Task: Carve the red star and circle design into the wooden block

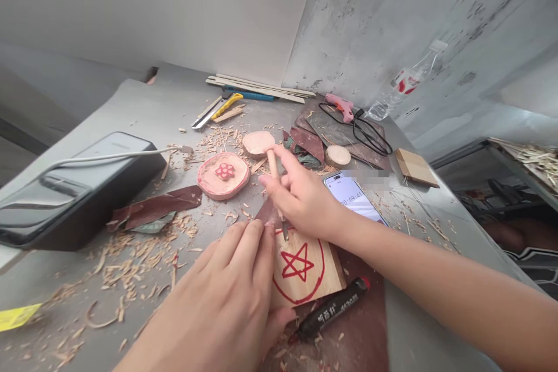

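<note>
My right hand [300, 197] grips a wood carving chisel [273, 165] by its slim wooden handle, with the metal tip on the top edge of a square wooden block [311, 290]. A red circle with a five-pointed star inside is drawn on the block. My left hand [244, 273] is closed over the block's left side, its thumb at the near edge, and hides that part. A black marker with a red end [333, 309] lies against the block's lower right edge. Beyond my hands lies a wood slice with a carved red flower [224, 176].
Wood shavings [126, 267] litter the grey table. A black box [82, 192] with a white cable stands left. Behind are box cutters [224, 107], thin sticks [261, 86], a pink glue gun [340, 106] and a plastic bottle [405, 84]. A phone [353, 195] lies beside my right wrist.
</note>
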### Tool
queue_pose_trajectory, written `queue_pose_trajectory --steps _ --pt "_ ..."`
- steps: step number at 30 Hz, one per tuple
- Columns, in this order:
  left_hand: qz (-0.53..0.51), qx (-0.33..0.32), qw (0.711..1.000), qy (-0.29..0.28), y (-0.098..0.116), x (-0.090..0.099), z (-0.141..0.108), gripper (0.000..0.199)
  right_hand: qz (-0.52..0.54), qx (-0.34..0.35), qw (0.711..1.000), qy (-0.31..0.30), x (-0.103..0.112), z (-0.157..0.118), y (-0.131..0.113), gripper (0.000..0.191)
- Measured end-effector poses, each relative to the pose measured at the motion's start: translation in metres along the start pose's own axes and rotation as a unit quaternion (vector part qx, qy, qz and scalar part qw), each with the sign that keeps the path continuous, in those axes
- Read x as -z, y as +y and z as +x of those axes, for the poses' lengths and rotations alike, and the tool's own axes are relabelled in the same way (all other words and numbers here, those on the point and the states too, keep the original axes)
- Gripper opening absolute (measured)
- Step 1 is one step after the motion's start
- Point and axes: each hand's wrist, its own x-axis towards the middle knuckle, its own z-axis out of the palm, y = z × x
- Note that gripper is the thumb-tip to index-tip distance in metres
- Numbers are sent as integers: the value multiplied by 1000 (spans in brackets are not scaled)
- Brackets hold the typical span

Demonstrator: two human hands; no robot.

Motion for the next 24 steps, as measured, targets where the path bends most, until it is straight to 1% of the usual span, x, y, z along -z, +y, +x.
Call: queue_pose_trajectory --steps 2,4,5,7,9,10,11,12,13,14,15,16,17,20,22,24 --pt "-15 5 1000 -14 0 1 2 73 29 -3 999 26 4 1 -1 57" --pt "-32 11 999 -30 0 1 2 70 67 11 996 53 15 1 -6 52" --pt "-37 14 999 -35 1 2 1 70 85 26 994 68 23 -1 -10 47" --pt "-42 15 998 -39 0 3 0 68 57 49 992 99 44 -6 -19 46" --pt "-43 14 998 -37 -1 5 -1 67 -40 54 991 119 68 -17 -25 48" --pt "-47 13 998 -41 -2 6 -2 66 -118 50 984 121 79 -24 -25 47" --pt "-56 12 997 -46 -3 8 -2 65 -203 34 974 97 90 -32 -23 43" --pt "-68 12 996 -52 -5 9 -2 64 -273 28 957 93 98 -41 -18 37" --pt "-81 13 995 -56 -6 9 -2 64 -323 22 943 76 105 -50 -11 31" --pt "-93 14 994 -59 -8 9 -2 63 -355 4 933 65 109 -60 -1 31" --pt "-102 14 993 -60 -9 9 -2 63 -372 -7 927 50 112 -69 10 42" --pt "-107 15 993 -55 -9 8 -2 63 -386 -11 921 48 112 -77 22 63" --pt "-111 14 992 -51 -10 7 -2 63 -401 -10 915 53 112 -85 33 77" --pt "-110 10 993 -46 -9 4 -3 61 -416 -3 908 59 107 -99 60 108" --pt "-102 14 993 -51 -8 4 -3 59 -411 -15 910 51 107 -100 68 115" --pt "-100 22 993 -60 -7 6 -2 59 -403 -30 914 44 109 -96 70 116"
